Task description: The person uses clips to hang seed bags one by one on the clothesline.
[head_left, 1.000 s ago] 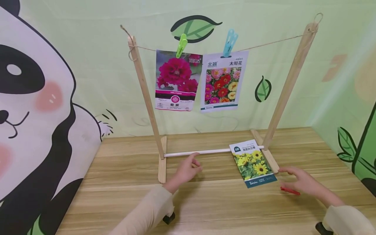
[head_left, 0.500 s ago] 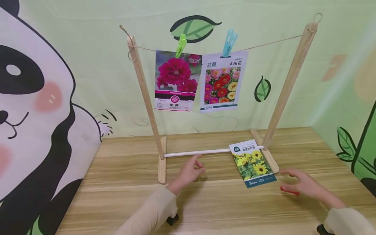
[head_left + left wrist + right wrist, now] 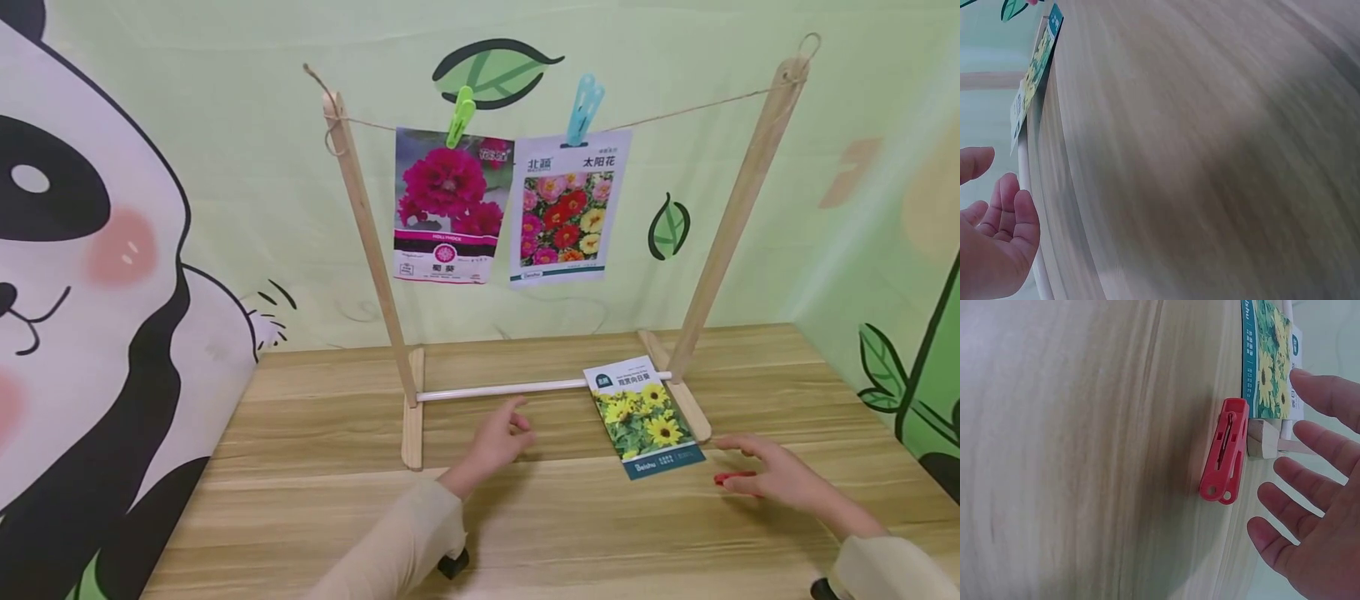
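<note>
Clock directions are taken with twelve at the top of the head view unless another view is named. The sunflower packet [image 3: 645,421] lies picture side up, its upper part across the white rod [image 3: 495,389] and its three o'clock edge against or over the foot [image 3: 693,412] of the stand. The red peg [image 3: 1225,450] lies on the bench [image 3: 322,500] at four o'clock from that packet, close to its lower corner.

The right hand [image 3: 780,477] is beside the peg, its grip released: in the right wrist view the fingers are extended and spread, with the peg apart from them at ten o'clock. The left hand [image 3: 504,440] is at nine o'clock from the sunflower packet, its grip also released, the fingers loosely bent around nothing. Its fingertips are near the rod at twelve o'clock; whether they touch it cannot be told.

Above, twine [image 3: 697,111] runs between the tops of the left post [image 3: 371,242] and the right post [image 3: 738,221]. A green peg [image 3: 461,117] clips the hollyhock packet [image 3: 452,200] to it; at three o'clock from that, a blue peg [image 3: 583,110] clips a white packet [image 3: 568,208]. A printed panda [image 3: 135,267] fills the nine o'clock side of the backdrop [image 3: 247,125].
</note>
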`<state>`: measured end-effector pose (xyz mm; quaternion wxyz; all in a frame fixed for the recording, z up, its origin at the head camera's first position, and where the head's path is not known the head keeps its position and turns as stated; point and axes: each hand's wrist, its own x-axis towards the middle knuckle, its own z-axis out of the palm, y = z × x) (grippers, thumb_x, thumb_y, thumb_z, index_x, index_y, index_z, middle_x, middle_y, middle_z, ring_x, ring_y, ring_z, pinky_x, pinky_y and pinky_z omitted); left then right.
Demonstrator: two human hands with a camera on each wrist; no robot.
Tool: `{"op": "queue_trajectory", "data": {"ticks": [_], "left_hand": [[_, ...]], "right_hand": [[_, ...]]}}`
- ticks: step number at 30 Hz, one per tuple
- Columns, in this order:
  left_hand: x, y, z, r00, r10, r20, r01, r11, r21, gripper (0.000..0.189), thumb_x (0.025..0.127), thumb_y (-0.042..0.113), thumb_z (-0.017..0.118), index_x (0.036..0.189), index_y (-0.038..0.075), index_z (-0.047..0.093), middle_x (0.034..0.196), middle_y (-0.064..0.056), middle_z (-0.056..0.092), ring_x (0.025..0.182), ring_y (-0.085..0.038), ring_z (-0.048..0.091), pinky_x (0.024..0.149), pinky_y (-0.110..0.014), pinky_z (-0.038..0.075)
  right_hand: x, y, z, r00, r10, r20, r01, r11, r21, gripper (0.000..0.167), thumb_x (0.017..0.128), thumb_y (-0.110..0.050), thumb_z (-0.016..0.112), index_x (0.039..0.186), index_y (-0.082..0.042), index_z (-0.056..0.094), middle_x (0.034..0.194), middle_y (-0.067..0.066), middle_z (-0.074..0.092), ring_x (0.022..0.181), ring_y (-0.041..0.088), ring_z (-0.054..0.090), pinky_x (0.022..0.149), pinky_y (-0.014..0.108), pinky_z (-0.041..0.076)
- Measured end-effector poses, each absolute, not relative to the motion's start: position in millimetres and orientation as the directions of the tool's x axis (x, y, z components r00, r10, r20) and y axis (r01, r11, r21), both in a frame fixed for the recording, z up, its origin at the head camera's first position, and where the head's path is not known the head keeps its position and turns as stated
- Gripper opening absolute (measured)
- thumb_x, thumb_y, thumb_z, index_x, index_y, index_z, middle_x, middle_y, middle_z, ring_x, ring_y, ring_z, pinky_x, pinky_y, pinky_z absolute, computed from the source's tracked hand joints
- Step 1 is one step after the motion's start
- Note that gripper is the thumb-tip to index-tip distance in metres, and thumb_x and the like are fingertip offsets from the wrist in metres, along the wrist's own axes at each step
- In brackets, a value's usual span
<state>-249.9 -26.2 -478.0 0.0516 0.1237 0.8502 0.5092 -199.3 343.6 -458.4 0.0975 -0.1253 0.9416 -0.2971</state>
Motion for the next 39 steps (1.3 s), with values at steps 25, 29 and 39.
{"op": "queue_trajectory", "data": {"ticks": [25, 29, 39], "left_hand": [[-251, -6, -485, -0.972, 0.229, 0.049, 0.144, 0.418, 0.897, 0.055, 0.076, 0.001, 0.064, 0.126, 0.003, 0.043, 0.087, -0.011, 0.061, 0.059, -0.007, 0.048, 0.049, -0.017, 0.041], [-251, -3, -485, -0.974, 0.221, 0.043, 0.135, 0.416, 0.899, 0.055, 0.075, 0.001, 0.064, 0.126, 0.002, 0.043, 0.086, -0.010, 0.061, 0.060, -0.008, 0.048, 0.050, -0.017, 0.040], [-249, 1, -486, -0.976, 0.217, 0.017, 0.105, 0.401, 0.910, 0.056, 0.075, 0.000, 0.063, 0.127, 0.002, 0.042, 0.087, -0.011, 0.060, 0.058, -0.007, 0.048, 0.049, -0.017, 0.042]], "right_hand": [[-193, 350, -462, -0.950, -0.277, -0.143, -0.139, 0.787, -0.601, 0.058, 0.072, -0.022, 0.070, 0.117, 0.007, 0.049, 0.113, 0.025, 0.052, 0.086, 0.021, 0.050, 0.066, 0.029, 0.042], [-193, 351, -462, -0.953, -0.259, -0.156, -0.120, 0.798, -0.591, 0.059, 0.071, -0.023, 0.071, 0.117, 0.006, 0.049, 0.113, 0.024, 0.053, 0.087, 0.022, 0.051, 0.067, 0.029, 0.042], [-189, 351, -463, -0.958, -0.266, -0.107, -0.164, 0.814, -0.557, 0.058, 0.069, -0.024, 0.073, 0.114, 0.006, 0.052, 0.111, 0.023, 0.055, 0.090, 0.026, 0.052, 0.070, 0.033, 0.044]]}}
